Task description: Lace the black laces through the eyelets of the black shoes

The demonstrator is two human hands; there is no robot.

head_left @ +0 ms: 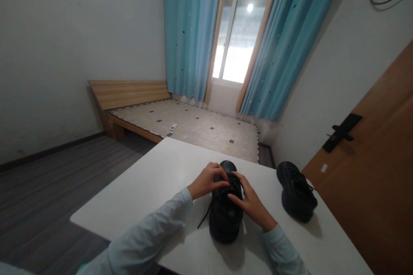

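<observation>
A black lace-up shoe (pixel 225 217) stands on the white table (pixel 155 180), toe pointing away from me. My left hand (pixel 206 180) rests on its left side, fingers curled over the laces near the tongue. My right hand (pixel 250 202) is on the right side, fingertips pinching at the laces. A loose black lace end (pixel 204 218) trails off the shoe's left side onto the table. A second black shoe (pixel 295 191) sits apart at the table's right edge.
A wooden door (pixel 380 189) with a black handle (pixel 342 132) stands close on the right. Beyond the table lies a low wooden bed (pixel 193 126) with a small white remote (pixel 173 126) on it, under a window with blue curtains (pixel 190 30). Dark floor spreads to the left.
</observation>
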